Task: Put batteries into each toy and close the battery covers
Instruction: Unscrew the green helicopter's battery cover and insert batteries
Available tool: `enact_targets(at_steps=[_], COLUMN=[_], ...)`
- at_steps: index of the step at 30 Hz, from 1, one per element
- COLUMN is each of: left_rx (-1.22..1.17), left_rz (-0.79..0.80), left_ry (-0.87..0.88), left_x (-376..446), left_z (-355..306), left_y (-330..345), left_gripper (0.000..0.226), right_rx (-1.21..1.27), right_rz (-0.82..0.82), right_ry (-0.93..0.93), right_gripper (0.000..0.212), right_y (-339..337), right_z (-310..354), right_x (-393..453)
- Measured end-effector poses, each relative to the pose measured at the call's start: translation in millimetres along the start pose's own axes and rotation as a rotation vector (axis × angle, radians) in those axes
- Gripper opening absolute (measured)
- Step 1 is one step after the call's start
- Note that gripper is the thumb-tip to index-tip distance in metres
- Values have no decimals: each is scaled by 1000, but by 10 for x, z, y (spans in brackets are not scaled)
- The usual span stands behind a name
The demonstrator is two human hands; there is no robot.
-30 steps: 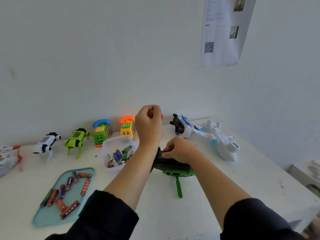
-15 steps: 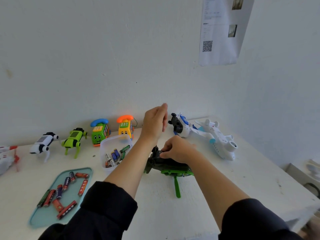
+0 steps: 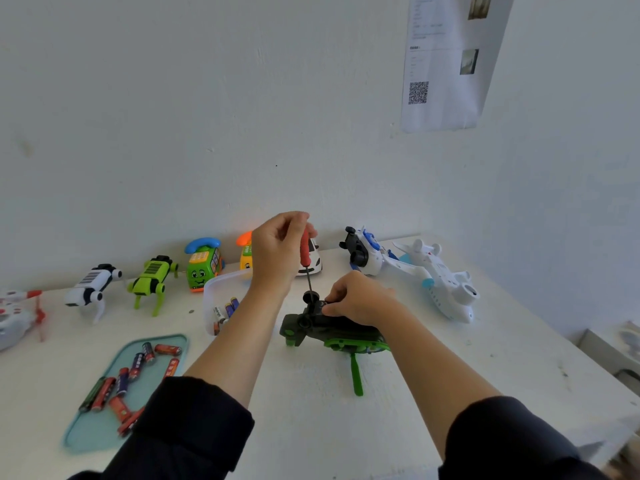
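Left hand [image 3: 277, 252] raised, fingers curled round the red handle of a slim screwdriver [image 3: 306, 258]. Shaft near upright, tip down, reaching the top of the dark green and black plastic toy helicopter [image 3: 325, 329]. Right hand [image 3: 360, 299] low, just right of the tip, fingers bent over the toy's upper side and gripping it. Helicopter on the white table [image 3: 311, 427] beneath both hands, long axis running left to right, bright green rotor blade [image 3: 356, 374] sticking out toward the person. Both forearms stretched forward out of dark sleeves. Left of the left wrist, clear plastic tub [image 3: 216, 292] with batteries inside. Further left and nearer, pale teal tray [image 3: 104, 434] strewn with loose batteries [image 3: 121, 379]. Right of the right hand, white and blue toy plane [image 3: 440, 278]. Behind the left hand, a white toy car [image 3: 313, 259].
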State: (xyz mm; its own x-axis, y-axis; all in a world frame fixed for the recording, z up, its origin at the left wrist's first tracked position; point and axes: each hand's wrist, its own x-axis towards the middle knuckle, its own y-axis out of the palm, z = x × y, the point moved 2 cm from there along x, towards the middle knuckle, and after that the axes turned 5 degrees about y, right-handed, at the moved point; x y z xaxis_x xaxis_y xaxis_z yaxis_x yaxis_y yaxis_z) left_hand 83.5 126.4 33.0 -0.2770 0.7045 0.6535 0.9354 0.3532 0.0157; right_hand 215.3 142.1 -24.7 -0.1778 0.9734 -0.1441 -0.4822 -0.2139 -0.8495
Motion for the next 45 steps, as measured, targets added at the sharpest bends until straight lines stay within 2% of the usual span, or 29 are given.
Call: enact_targets(at_steps=[4,7,11,17,26,31,33,36,39,42,45], left_rx=[27,96,146,67,88,223,308,426,620,941,1104], left_rz=[65,59,-30,-253,-292,-327,-366,-372,-344,-105,122], left_ry=[-66,-15,57,-79,-90,-64,-119,-299,-557,-818,-926], left_x=[-12,-74,-106,-116,-90,-56,6,84,124,-7,-257], left_z=[90,116,134,197,86,118,127,206,554,925,1101], left_y=[-12,-49,-129,-261,-301,-353,-444,-678,-1064,-1417,-1559], left_gripper=[28,27,25,27,27,24,21,7,29,38,35], right_rx=[-19,-15,-51,-25,-48,-34,-29,-32,-20,-51,-153], right_rz=[3,7,41,14,23,28,27,36,44,81,95], right_ry=[-16,-18,-38,-56,-69,-72,-67,-58,-69,-84,-115], right_gripper=[19,27,36,33,29,28,29,30,30,38,51], right_y=[19,3,7,31,26,29,23,1,-14,-20,-26], right_z=[5,28,49,36,46,37,14,-31,-68,-53,-14], right_x=[5,-38,-74,-45,-54,-48,-39,-43,-33,-76,-147])
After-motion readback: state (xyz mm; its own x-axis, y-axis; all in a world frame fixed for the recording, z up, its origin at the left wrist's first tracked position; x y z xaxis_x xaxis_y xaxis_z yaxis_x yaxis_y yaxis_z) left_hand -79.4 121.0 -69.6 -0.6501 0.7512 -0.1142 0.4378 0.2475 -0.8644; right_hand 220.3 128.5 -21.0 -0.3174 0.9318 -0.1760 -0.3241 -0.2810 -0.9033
